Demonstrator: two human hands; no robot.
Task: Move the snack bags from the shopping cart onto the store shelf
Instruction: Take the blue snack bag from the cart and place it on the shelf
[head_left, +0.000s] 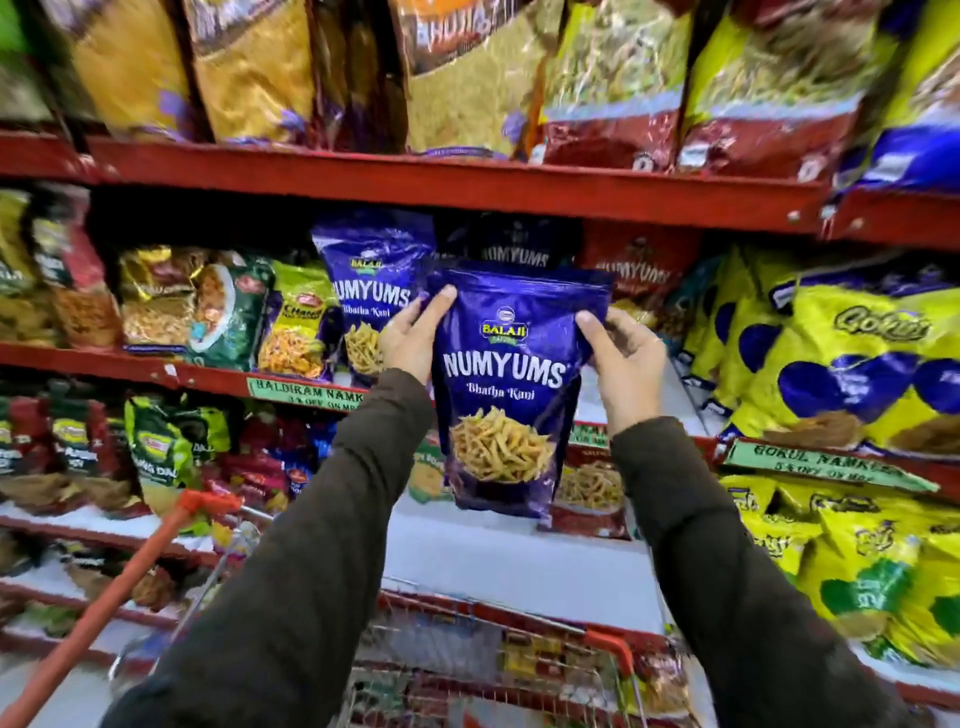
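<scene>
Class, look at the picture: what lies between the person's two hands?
In the head view, the purple Numyums bag lies between the left hand and right hand, gripped by both.

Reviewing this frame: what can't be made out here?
Head view only:
- Shopping cart contents: blurred, partly behind the sleeves.
- Top-shelf bags: motion-blurred, names cut off by the frame edge.
- Shelf spot behind the held Numyums bag: hidden by it.
- Fingers of the left hand and right hand: behind the bag.
</scene>
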